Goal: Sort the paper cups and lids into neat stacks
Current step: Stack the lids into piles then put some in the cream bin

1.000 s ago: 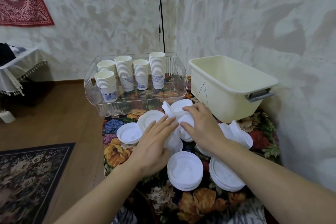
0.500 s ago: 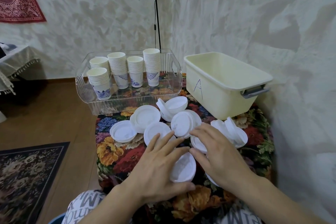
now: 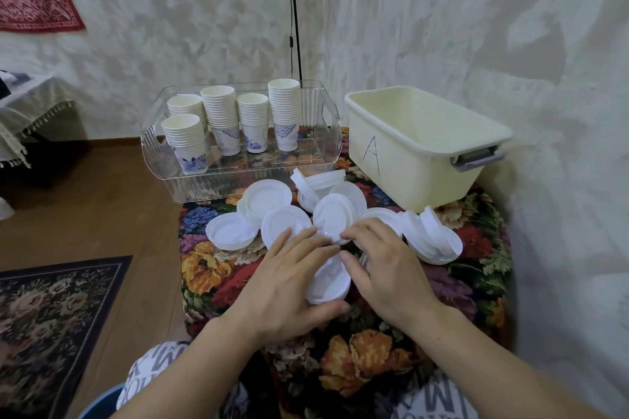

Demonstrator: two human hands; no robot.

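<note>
Both hands, left (image 3: pixel 289 286) and right (image 3: pixel 388 269), cup a small lid stack (image 3: pixel 328 282) between curled fingers; thin, light, slippery plastic, best gripped by its rims.

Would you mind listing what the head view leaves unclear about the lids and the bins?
- The lids under both hands: the left hand and right hand cover them, so their count is hidden.
- The cream bin: its near wall hides part of the floor inside.
- Cup stacks in the clear bin: rims too fine to count.
</note>
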